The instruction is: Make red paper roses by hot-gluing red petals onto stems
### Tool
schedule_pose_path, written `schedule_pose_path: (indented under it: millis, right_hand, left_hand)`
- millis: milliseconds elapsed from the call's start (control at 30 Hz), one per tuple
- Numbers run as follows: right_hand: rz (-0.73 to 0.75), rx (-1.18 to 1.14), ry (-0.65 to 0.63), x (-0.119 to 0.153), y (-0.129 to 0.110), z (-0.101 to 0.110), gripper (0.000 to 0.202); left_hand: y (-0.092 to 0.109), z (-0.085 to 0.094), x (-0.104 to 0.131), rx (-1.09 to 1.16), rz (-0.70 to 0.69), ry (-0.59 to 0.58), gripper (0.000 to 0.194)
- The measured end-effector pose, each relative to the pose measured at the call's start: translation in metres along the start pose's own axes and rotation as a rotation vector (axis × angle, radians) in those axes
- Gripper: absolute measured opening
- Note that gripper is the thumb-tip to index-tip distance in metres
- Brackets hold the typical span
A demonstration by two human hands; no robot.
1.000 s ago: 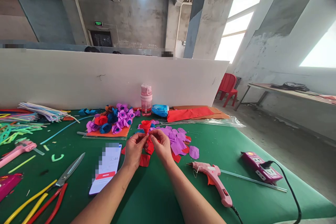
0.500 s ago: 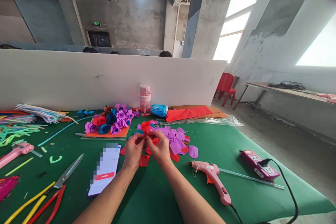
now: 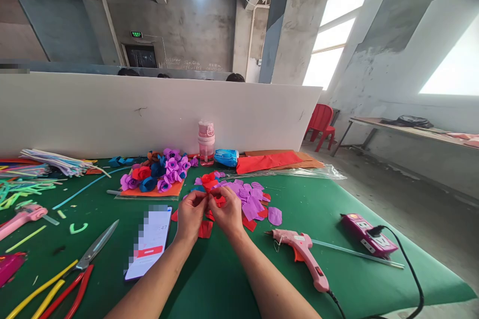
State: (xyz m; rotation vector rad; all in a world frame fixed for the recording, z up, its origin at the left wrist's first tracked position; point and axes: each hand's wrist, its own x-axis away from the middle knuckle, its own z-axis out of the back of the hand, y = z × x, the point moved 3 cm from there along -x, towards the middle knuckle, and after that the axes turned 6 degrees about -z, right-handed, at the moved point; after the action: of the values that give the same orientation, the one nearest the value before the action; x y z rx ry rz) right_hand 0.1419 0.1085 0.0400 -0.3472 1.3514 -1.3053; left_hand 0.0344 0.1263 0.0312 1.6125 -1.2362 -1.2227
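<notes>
Between my fingertips, a red paper flower point(image 3: 209, 180) is held upright by its base. My left hand point(image 3: 192, 210) pinches that base with thumb and forefinger. From the other side my right hand point(image 3: 227, 208) pinches at the same spot, the thumbs nearly touching. Whatever stem the flower has is hidden by my fingers. Just behind and beneath my hands lie loose purple paper petals point(image 3: 247, 198) and red paper petals point(image 3: 205, 229). To the right rests a pink glue gun point(image 3: 301, 249) with a clear glue stick in its back.
Finished paper flowers point(image 3: 164, 169) sit on an orange sheet at back left. A phone point(image 3: 149, 244) and open-handled scissors point(image 3: 90, 254) lie on the left. A pink bottle point(image 3: 206, 143) stands before the white board point(image 3: 157, 114). At right is a purple power strip point(image 3: 368, 237) with its cord.
The red flower's head has turned and tilted slightly between my fingers. Both hands stay in nearly the same place, still pinching its base.
</notes>
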Motion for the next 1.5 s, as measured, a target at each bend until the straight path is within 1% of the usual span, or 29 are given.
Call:
schedule_pose_path:
  millis: [167, 400, 600, 800, 1000, 1167, 1333, 1500]
  right_hand:
    - [0.003, 0.042, 0.005, 0.000, 0.001, 0.001, 0.009]
    - [0.011, 0.102, 0.042, 0.000, 0.003, 0.001, 0.008]
    - [0.036, 0.069, 0.062, -0.001, 0.001, 0.002, 0.008]
    - [0.041, 0.057, 0.054, -0.001, 0.001, 0.004, 0.008]
    - [0.072, 0.075, 0.060, 0.000, 0.000, 0.006, 0.007]
    - [0.075, 0.064, 0.074, -0.001, -0.001, 0.006, 0.007]
    - [0.074, 0.016, 0.110, -0.003, -0.002, 0.009, 0.007]
    - [0.064, -0.018, 0.114, -0.005, 0.000, 0.012, 0.006]
  left_hand:
    - [0.001, 0.000, 0.000, -0.013, -0.015, -0.009, 0.021]
    - [0.000, -0.002, 0.001, -0.007, 0.004, -0.022, 0.022]
    - [-0.003, -0.001, 0.001, -0.013, 0.007, -0.021, 0.022]
    - [-0.008, -0.002, 0.001, 0.006, -0.001, -0.028, 0.021]
    - [-0.006, -0.005, 0.004, 0.053, 0.011, -0.026, 0.022]
    - [0.001, -0.010, 0.006, 0.078, 0.007, 0.026, 0.023]
    - [0.007, -0.019, 0.007, 0.082, 0.028, 0.064, 0.025]
    - [0.000, -0.024, 0.009, 0.087, 0.040, 0.130, 0.021]
